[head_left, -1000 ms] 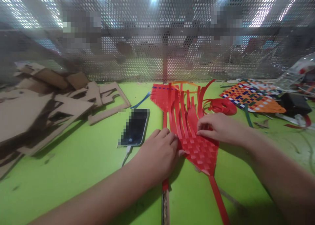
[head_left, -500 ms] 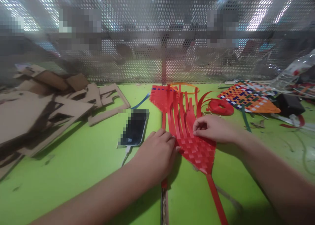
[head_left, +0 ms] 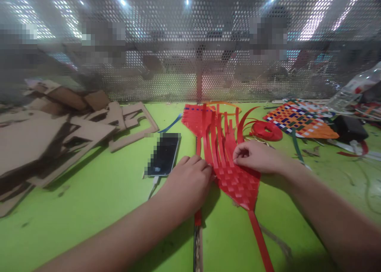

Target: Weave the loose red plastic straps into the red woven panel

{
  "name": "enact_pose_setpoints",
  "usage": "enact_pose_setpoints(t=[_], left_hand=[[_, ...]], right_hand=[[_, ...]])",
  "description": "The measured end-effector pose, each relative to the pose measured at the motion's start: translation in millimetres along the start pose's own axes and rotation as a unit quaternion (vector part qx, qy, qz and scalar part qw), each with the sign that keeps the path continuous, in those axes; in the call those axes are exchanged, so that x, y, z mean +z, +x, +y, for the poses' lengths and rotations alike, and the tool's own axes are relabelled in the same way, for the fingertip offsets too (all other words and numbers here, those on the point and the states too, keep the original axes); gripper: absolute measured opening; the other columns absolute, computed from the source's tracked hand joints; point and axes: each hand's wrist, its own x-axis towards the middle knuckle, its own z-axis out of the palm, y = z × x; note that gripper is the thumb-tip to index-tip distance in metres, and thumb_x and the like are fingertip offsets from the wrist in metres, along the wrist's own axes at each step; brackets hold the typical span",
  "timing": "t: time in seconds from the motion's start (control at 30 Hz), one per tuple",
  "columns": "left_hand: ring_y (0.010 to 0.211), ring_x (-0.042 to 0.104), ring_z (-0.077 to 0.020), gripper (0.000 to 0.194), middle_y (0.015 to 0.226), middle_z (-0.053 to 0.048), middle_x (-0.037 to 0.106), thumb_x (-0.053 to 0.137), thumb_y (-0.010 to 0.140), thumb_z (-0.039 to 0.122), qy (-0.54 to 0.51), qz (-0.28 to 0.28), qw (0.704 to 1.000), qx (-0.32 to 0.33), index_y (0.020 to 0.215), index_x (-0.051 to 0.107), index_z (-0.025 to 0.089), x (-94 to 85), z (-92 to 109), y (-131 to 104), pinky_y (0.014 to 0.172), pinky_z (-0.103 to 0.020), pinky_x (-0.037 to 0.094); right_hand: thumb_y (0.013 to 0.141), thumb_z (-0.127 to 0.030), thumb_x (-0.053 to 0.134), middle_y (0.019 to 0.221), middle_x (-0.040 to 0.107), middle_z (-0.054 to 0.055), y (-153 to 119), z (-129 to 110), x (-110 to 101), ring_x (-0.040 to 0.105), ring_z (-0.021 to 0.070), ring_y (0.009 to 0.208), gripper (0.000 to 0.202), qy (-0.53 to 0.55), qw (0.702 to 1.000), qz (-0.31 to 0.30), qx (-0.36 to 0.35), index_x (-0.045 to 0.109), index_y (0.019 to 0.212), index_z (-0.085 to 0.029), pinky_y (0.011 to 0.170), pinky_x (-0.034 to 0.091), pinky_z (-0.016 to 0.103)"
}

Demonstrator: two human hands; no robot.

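Note:
In front of me a red woven piece (head_left: 238,184) lies on the green table, tightly plaited at its lower part, with loose strips fanning out at the top. A long red strip (head_left: 260,240) runs from its pointed lower end toward me. My left hand (head_left: 192,180) is closed, its curled fingers gripping the left edge of the weaving; its fingertips are partly hidden. On the upper right, my right hand (head_left: 254,157) is pinched, thumb against fingers, at a red strip over the woven part. Behind it rests a coil of red strip (head_left: 267,130).
A phone (head_left: 163,155) with a white cable is left of my left hand. Cardboard pieces (head_left: 29,137) are heaped at the left. Another red woven piece (head_left: 193,121), a multicoloured woven mat (head_left: 300,119), a black box (head_left: 351,128) and a plastic bottle (head_left: 357,85) lie farther back, before a perforated metal screen (head_left: 166,79).
Both hands keep almost the same place and grip on the red weaving. The whole view has shifted slightly.

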Motion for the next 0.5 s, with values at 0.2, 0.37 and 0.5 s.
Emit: enact_pose_setpoints(t=[0.2,0.37,0.5], left_hand=[[0.121,0.068,-0.0311,0.029,0.129,-0.015,0.076,0.052,0.109,0.022,0.034,0.022,0.998,0.052,0.121,0.076,0.012,-7.8,13,1,0.104,-0.046,0.051],[0.151,0.052,-0.0329,0.045,0.159,-0.018,0.059,0.051,0.106,0.023,-0.003,-0.018,0.996,0.083,0.147,0.064,0.007,-4.8,29,21,0.127,-0.047,0.038],[0.157,0.045,-0.0359,0.055,0.165,-0.020,0.052,0.051,0.106,0.023,-0.021,-0.034,0.998,0.053,0.158,0.053,0.005,12.4,27,37,0.131,-0.052,0.034]], right_hand=[[0.080,-0.022,0.069,0.088,0.083,0.003,-1,-1,1,0.075,0.0238,0.083,0.012,0.003,1.000,0.011,-0.004,0.080,0.082,-0.026,0.072,0.055,0.031],[0.080,-0.021,0.069,0.091,0.084,0.002,-1,-1,2,0.076,0.0235,0.086,0.013,0.007,1.000,0.013,-0.008,0.080,0.083,-0.026,0.075,0.055,0.030],[0.082,-0.022,0.069,0.090,0.084,0.003,-1,-1,1,0.075,0.0232,0.084,0.012,0.000,1.000,0.010,-0.007,0.080,0.085,-0.025,0.074,0.055,0.030]])
